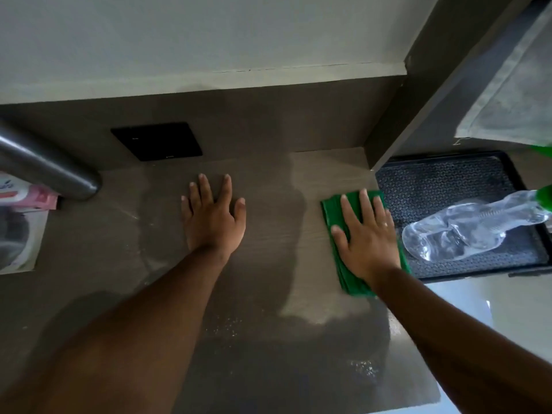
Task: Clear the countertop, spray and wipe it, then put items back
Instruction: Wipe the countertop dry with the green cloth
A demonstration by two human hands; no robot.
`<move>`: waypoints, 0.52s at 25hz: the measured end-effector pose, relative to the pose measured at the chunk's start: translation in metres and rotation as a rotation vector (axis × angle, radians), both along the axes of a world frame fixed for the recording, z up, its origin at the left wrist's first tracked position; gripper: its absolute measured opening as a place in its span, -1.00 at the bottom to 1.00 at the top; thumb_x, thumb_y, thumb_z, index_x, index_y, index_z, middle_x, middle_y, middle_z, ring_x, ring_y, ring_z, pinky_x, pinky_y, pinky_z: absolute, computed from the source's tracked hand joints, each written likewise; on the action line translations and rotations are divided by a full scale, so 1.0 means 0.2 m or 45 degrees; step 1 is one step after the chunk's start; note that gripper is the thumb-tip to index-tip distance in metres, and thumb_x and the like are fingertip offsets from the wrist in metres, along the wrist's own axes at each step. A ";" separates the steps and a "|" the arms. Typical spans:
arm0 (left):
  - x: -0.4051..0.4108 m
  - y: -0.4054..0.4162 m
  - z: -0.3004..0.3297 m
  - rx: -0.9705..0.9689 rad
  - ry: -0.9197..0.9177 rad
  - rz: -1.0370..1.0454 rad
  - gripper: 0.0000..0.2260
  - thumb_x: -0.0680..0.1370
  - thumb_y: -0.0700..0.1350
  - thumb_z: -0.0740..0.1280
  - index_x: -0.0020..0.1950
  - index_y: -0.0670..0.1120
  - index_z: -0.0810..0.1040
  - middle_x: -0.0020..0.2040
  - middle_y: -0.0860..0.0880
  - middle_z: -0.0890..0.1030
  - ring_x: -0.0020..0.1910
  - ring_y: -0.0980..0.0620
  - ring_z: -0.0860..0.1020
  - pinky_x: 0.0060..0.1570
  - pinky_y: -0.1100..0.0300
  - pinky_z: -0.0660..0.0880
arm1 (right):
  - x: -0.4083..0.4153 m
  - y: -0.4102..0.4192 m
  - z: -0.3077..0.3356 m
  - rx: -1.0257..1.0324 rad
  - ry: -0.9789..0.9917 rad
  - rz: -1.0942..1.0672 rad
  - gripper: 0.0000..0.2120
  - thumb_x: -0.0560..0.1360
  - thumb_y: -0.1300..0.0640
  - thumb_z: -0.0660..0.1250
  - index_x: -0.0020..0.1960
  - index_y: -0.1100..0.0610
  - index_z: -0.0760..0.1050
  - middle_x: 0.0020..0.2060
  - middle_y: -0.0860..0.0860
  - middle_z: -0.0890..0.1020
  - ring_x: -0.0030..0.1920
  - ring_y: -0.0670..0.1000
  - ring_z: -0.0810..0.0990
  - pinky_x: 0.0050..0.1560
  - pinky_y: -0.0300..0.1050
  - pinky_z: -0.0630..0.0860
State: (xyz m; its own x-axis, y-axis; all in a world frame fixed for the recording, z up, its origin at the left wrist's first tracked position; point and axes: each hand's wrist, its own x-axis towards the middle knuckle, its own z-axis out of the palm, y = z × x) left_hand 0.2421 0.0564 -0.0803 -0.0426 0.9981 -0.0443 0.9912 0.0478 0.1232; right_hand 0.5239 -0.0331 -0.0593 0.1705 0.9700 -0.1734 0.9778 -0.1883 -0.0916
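The brown countertop (263, 294) fills the middle of the view, with damp streaks and droplets on it. My left hand (213, 218) lies flat on it near the back, fingers straight and spread. My right hand (366, 234) presses flat on a folded green cloth (331, 207) at the counter's right edge. A clear spray bottle (466, 231) with a green head lies on its side in a black tray (442, 180) just right of the cloth.
A grey metal tube (44, 165) slants in at the left above a pink-and-white package (21, 195). A black square plate (156, 141) sits on the back panel. A pale towel (513, 94) hangs at the upper right. A dark side panel (418, 94) bounds the counter's right rear.
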 end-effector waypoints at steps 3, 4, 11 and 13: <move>-0.01 0.00 -0.03 0.027 0.007 -0.009 -0.45 0.57 0.24 -0.06 0.55 0.14 0.11 0.58 -0.21 0.08 0.55 -0.22 0.04 0.49 -0.17 -0.05 | -0.29 0.44 -0.03 0.032 0.056 -0.077 -0.38 0.62 -0.16 -0.04 0.61 0.04 -0.05 0.60 0.19 -0.02 0.57 0.28 -0.08 0.55 0.20 -0.09; -0.01 0.00 -0.04 0.029 0.007 -0.010 -0.46 0.57 0.24 -0.07 0.55 0.14 0.11 0.58 -0.21 0.08 0.55 -0.22 0.03 0.49 -0.17 -0.06 | -0.39 0.54 -0.02 0.029 0.081 -0.059 -0.37 0.62 -0.14 -0.02 0.61 0.06 -0.05 0.60 0.19 -0.02 0.57 0.27 -0.08 0.55 0.19 -0.10; -0.01 -0.01 0.02 -0.041 -0.014 -0.008 -0.46 0.57 0.23 -0.05 0.55 0.17 0.13 0.59 -0.18 0.06 0.56 -0.20 0.01 0.50 -0.15 -0.06 | -0.42 -0.47 0.00 -0.002 0.073 0.404 -0.34 0.55 -0.25 0.08 0.59 -0.12 0.01 0.59 0.04 0.12 0.56 0.20 0.11 0.53 0.11 -0.09; -0.01 0.00 0.04 -0.059 -0.028 -0.017 -0.46 0.57 0.23 -0.04 0.55 0.16 0.13 0.59 -0.20 0.05 0.56 -0.20 0.01 0.50 -0.16 -0.06 | -0.19 -0.71 0.02 -0.019 -0.014 0.191 -0.34 0.55 -0.23 0.07 0.59 -0.13 -0.01 0.59 0.05 0.10 0.57 0.19 0.10 0.53 0.10 -0.09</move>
State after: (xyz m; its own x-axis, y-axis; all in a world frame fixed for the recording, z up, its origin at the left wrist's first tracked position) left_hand 0.2411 0.0556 -0.0728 -0.0278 0.9954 -0.0916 0.9889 0.0408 0.1426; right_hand 0.4865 -0.1743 -0.0557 0.0255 0.9821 -0.1868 0.9960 -0.0410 -0.0792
